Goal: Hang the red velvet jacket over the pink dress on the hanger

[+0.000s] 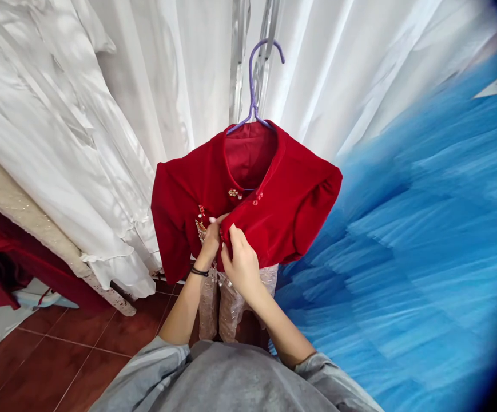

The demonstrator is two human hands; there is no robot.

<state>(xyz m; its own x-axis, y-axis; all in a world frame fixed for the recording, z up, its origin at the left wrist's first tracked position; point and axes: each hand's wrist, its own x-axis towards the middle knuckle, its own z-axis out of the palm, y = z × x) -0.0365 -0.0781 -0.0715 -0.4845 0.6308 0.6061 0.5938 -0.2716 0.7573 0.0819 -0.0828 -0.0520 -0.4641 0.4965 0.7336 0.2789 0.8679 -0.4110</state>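
A red velvet jacket (282, 171) with a stand collar hangs on a purple hanger (252, 86) in front of me. Gold and red beaded ornaments (235, 194) sit below its collar and on the chest. My left hand (211, 243) is closed on the front edge near the chest ornament. Beside it, my right hand (242, 260) pinches the overlapping front flap, fingertips bent onto the velvet. The exact bit of cloth or fastener between the fingers is hidden. Under the jacket's hem shows a pale, shiny skirt (231, 303).
White garments (72, 143) hang on the left, and white drapes (317, 63) behind the jacket. A wide blue tulle gown (406, 246) fills the right side. Dark red clothing (29, 257) hangs at far left, above the red tiled floor (80, 343).
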